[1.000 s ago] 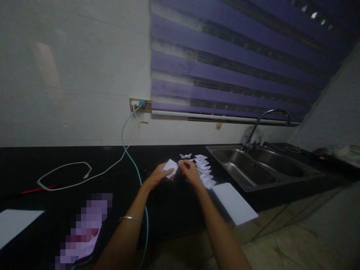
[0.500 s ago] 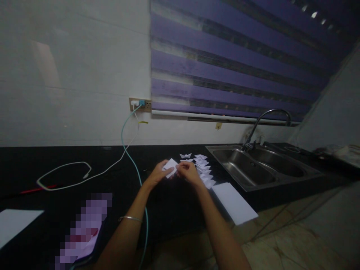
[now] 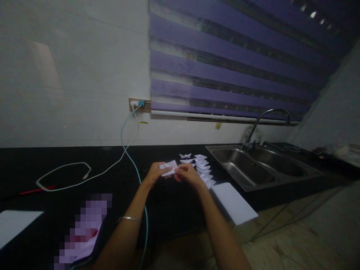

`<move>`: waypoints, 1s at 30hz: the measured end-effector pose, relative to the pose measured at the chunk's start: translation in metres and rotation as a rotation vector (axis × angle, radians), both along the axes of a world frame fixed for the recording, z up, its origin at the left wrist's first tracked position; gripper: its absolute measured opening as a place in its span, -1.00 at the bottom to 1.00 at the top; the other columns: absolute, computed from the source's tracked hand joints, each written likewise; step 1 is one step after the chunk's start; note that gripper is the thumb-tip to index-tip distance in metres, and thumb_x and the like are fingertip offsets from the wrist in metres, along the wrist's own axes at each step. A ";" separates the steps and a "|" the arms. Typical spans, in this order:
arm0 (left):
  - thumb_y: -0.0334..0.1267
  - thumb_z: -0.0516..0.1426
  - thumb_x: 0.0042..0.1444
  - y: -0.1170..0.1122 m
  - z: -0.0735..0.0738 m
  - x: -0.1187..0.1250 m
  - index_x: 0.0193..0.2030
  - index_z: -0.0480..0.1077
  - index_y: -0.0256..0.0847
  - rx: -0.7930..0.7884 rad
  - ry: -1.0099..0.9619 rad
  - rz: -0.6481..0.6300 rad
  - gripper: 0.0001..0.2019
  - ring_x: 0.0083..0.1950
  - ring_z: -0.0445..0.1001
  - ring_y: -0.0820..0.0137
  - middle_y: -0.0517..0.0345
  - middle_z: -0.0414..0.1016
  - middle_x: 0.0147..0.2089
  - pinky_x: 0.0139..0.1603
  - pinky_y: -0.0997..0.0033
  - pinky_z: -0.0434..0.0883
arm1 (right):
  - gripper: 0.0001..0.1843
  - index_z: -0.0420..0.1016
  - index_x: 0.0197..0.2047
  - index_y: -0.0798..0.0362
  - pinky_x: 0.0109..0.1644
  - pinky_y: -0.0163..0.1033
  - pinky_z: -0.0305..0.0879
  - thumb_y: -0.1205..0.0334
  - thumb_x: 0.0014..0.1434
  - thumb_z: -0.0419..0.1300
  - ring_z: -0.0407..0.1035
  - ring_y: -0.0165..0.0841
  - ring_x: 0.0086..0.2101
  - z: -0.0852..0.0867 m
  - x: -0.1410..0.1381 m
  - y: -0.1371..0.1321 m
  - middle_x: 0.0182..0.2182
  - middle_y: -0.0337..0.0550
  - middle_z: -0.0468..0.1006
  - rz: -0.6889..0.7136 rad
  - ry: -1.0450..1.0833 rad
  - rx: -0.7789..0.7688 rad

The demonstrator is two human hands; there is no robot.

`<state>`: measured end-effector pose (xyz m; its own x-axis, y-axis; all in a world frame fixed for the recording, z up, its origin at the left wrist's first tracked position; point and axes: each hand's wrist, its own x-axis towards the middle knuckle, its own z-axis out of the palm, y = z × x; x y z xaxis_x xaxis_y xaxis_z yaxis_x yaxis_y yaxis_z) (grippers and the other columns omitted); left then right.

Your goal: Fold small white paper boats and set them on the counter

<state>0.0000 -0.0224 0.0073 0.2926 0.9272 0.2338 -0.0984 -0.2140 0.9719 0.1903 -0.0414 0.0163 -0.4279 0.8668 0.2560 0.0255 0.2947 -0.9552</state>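
Observation:
Both my hands hold one small folded white paper piece (image 3: 169, 166) above the black counter (image 3: 168, 202). My left hand (image 3: 154, 174) pinches its left side. Its right side is pinched by my right hand (image 3: 188, 173). Just right of my hands lies a row of several small folded white paper shapes (image 3: 203, 168). A flat white paper sheet (image 3: 234, 202) lies at the counter's front edge, right of my right forearm.
A steel double sink (image 3: 261, 167) with a curved tap (image 3: 267, 122) fills the right. A teal cable (image 3: 132, 157) and a white cable (image 3: 67, 174) run from a wall socket (image 3: 140, 105). Another white sheet (image 3: 15, 223) lies far left, beside a red pen (image 3: 36, 190).
The paper piece has been lowered and turned flatter between my fingers. My hands have drawn slightly closer together and a little left.

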 end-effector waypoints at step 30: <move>0.07 0.28 -0.12 0.000 -0.004 0.015 -0.30 0.49 -0.36 0.017 -0.038 0.163 -0.54 -0.44 0.44 0.41 0.06 0.52 -0.40 -0.45 0.49 0.32 | -0.65 0.49 -0.49 0.17 -0.48 -0.37 0.24 0.04 0.13 0.18 0.35 -0.46 -0.59 -0.014 -0.006 0.008 -0.58 -0.16 0.51 -0.029 -0.105 0.058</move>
<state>0.0151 -0.0221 0.0037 0.1291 0.9574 0.2581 -0.0974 -0.2468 0.9642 0.1840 -0.0332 0.0026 -0.4297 0.8646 0.2606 0.1344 0.3466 -0.9283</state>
